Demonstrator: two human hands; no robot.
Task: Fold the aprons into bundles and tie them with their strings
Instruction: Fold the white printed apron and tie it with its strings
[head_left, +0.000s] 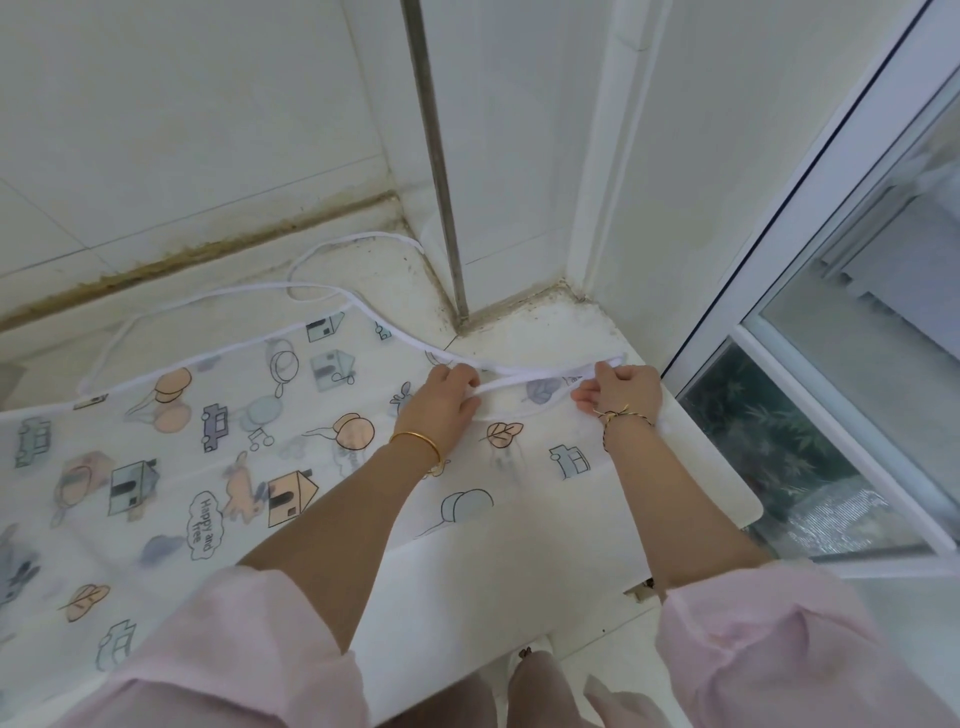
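A translucent white apron (218, 467) printed with houses, cars and balloons lies spread flat on a white counter (519, 571). Its white strings (322, 288) loop loosely across the counter behind it, toward the wall. My left hand (441, 402) rests on the apron's top end with curled fingers pinching a white string. My right hand (621, 392) grips the apron's bib edge and string near the counter's right end. The string runs taut between both hands.
A tiled wall (182, 130) with a stained seam runs behind the counter. A metal pipe (439, 156) stands in the corner. A white-framed window (857, 338) borders the right side. The counter's front edge drops to the floor below.
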